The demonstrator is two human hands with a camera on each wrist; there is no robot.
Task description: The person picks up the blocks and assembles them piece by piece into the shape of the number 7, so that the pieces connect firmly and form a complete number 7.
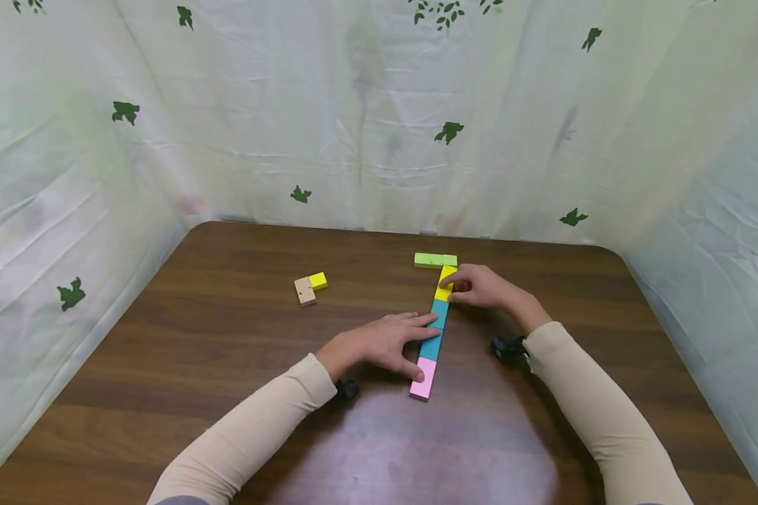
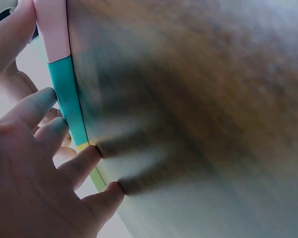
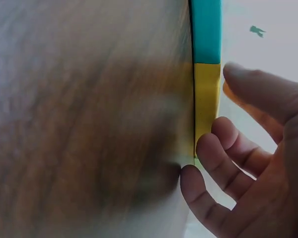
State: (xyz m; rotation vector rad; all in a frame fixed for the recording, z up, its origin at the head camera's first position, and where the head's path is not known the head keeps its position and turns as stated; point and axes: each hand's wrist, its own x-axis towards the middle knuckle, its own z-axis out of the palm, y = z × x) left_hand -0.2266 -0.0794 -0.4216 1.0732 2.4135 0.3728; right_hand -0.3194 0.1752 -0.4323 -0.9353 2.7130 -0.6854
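A straight row of flat coloured blocks lies on the brown table, with a pink block nearest, two blue blocks in the middle and a yellow block at the far end. My left hand is spread over the row from the left, its fingertips touching the blue blocks and its thumb on the pink one. From the right, my right hand pinches the yellow block between thumb and index finger. In the right wrist view its other fingers curl beside the yellow block.
Light green blocks lie crosswise at the far end of the row. To the left, a bare wood block touches a small yellow block. A pale curtain with leaf shapes surrounds the table.
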